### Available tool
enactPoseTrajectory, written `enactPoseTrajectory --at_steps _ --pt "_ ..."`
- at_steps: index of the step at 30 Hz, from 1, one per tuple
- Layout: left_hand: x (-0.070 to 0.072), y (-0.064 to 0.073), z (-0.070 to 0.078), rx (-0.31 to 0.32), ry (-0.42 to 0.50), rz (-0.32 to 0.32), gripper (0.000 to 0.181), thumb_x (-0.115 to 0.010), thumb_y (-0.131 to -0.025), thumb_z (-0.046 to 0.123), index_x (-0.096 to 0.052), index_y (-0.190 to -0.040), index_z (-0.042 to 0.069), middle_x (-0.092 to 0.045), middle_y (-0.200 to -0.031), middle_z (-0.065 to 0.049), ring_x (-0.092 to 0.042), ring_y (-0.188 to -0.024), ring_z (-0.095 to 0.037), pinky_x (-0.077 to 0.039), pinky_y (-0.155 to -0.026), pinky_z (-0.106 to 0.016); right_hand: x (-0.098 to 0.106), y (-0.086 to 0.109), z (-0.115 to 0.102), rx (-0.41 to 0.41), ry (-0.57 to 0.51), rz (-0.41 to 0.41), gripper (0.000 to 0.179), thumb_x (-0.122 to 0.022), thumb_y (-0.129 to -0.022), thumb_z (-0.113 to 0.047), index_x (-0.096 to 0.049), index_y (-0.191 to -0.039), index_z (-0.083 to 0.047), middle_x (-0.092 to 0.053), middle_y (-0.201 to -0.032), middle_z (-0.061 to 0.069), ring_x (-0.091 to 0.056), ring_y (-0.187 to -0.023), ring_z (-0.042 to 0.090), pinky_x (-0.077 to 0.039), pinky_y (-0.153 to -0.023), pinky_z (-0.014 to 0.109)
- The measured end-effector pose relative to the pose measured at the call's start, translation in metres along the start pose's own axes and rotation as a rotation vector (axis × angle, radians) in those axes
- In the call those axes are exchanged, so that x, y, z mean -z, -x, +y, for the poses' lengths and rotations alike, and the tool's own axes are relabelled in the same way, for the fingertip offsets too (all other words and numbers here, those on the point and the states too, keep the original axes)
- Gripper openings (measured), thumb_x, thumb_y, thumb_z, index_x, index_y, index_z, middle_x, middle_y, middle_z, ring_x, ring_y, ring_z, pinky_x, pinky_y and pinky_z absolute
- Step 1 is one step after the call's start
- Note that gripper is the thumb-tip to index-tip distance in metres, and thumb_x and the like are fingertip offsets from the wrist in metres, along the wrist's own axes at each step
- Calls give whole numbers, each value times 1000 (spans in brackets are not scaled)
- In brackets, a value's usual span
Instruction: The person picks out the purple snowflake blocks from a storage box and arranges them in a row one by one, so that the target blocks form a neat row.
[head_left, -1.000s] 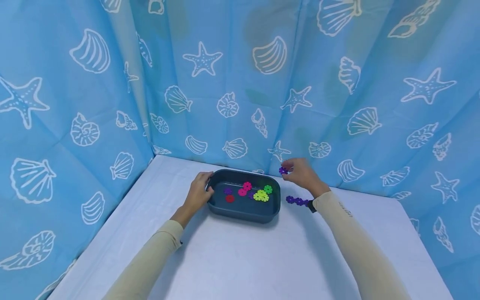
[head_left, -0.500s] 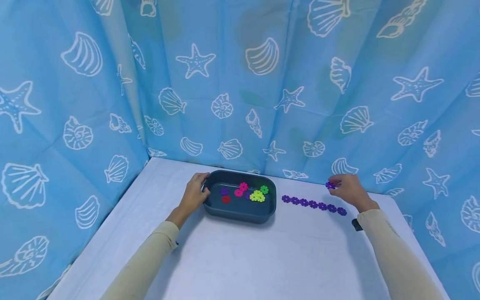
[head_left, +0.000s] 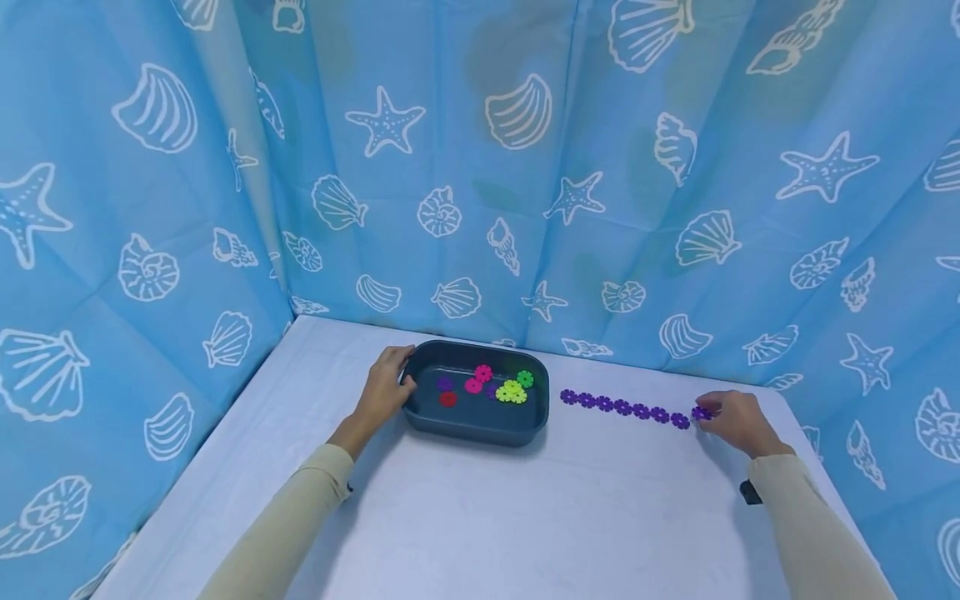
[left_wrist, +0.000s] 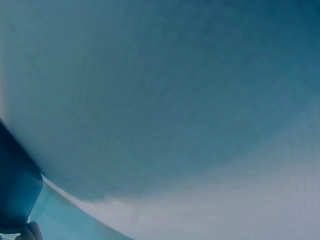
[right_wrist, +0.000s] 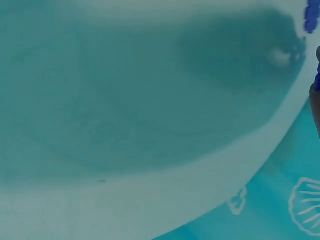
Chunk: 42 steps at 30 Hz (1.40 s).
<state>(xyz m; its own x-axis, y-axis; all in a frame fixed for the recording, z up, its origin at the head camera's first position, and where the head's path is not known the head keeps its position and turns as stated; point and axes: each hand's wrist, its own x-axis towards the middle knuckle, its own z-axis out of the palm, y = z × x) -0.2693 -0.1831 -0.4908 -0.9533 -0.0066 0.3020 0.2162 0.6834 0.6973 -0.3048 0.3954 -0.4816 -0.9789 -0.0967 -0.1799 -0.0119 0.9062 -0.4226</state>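
My left hand [head_left: 382,387] grips the left rim of a dark grey plastic bin [head_left: 472,430], thumb over the edge. Inside lie loose flower-shaped plastic discs: a red disc [head_left: 447,399], a pink pair [head_left: 478,380], a yellow cluster [head_left: 512,392], a green disc [head_left: 525,379] and purple ones. To the right of the bin a row of several purple discs [head_left: 623,407] lies on the white table. At the row's right end my right hand [head_left: 738,421] pinches one more purple disc [head_left: 702,413], close beside the last one; whether they touch I cannot tell.
A white cloth covers the table [head_left: 525,517]. Blue curtains [head_left: 465,208] with shell prints hang along its back and sides. The wrist views show mostly shaded tablecloth, with a bit of the bin [left_wrist: 17,185] in the left one.
My right hand has carried the purple disc from beside the bin rightward, then down to the row's right end. My left hand keeps its grip on the bin. The head view has turned slightly right.
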Motion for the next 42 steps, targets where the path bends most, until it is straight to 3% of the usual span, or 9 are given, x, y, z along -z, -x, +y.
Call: enactPoseTrajectory --at_steps 11,27,33,38,42 --pt "-1 0 -1 -2 6 -4 54 -59 -84 -10 -49 -137 -5 -50 -128 -18 -50 -126 -30 -42 -108 -33 -11 4 14 -24 -8 -23 46 -73 -85 -14 -62 -126 3 -59 -124 27 -54 -113 50 -47 -92 65" --pt "1 1 -1 -10 11 -9 54 -58 -85 -9 -49 -137 -5 -50 -128 -18 -50 -126 -29 -43 -107 -31 -5 2 1 -1 -14 -35 45 -71 -85 -13 -61 -128 0 -55 -131 27 -49 -117 51 -46 -93 67" --pt "1 1 0 -21 8 -1 53 -58 -84 -10 -49 -137 -6 -50 -128 -20 -51 -126 -30 -44 -107 -33 10 -13 -45 116 -52 34 45 -67 -90 -16 -58 -132 -1 -51 -136 25 -50 -119 49 -49 -92 62" --pt "1 1 -1 -19 14 -5 53 -58 -84 -10 -49 -136 -7 -51 -128 -20 -50 -126 -31 -44 -107 -34 20 -31 -112 304 -58 80 39 -66 -88 -9 -62 -125 2 -58 -129 25 -56 -114 46 -52 -93 58" --pt "0 0 -1 -12 20 -6 54 -59 -84 -10 -49 -137 -6 -50 -129 -19 -50 -126 -30 -44 -107 -33 16 -43 -170 416 -48 86 36 -68 -87 -9 -65 -122 1 -62 -125 21 -60 -111 42 -54 -92 54"
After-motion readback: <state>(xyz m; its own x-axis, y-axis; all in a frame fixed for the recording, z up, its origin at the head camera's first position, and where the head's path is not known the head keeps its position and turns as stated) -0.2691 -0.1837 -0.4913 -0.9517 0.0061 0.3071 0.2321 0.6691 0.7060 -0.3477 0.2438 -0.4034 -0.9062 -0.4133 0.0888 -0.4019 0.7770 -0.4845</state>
